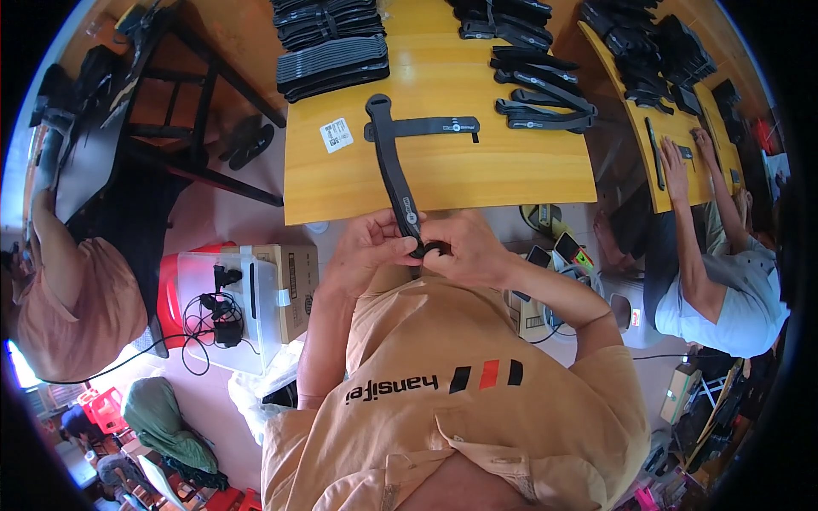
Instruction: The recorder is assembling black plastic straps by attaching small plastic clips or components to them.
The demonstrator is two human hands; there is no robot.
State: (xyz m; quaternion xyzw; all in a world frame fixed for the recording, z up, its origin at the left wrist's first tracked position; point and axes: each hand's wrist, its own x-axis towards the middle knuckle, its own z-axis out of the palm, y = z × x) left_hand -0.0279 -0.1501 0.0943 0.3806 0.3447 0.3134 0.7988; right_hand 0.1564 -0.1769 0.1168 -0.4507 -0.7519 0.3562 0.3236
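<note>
A long black strap (392, 170) with a rounded, looped far end stretches over the table's front edge toward me. Its near end curls into a small loop between my two hands. My left hand (368, 252) pinches the strap from the left, thumb against the curl. From the right, my right hand (467, 247) is closed on the same curled end, its fingers partly hiding it. Under the held strap, a second black strap (439, 127) lies crosswise on the yellow table (528, 175). A white printed label (336, 134) lies to their left.
Stacked black straps (334, 68) sit at the back left, looser looped straps (545, 102) at the right. A person in a light shirt (720, 298) works at another table on the right; another person (85, 289) sits at left. A clear bin with cables (247, 298) stands beside me.
</note>
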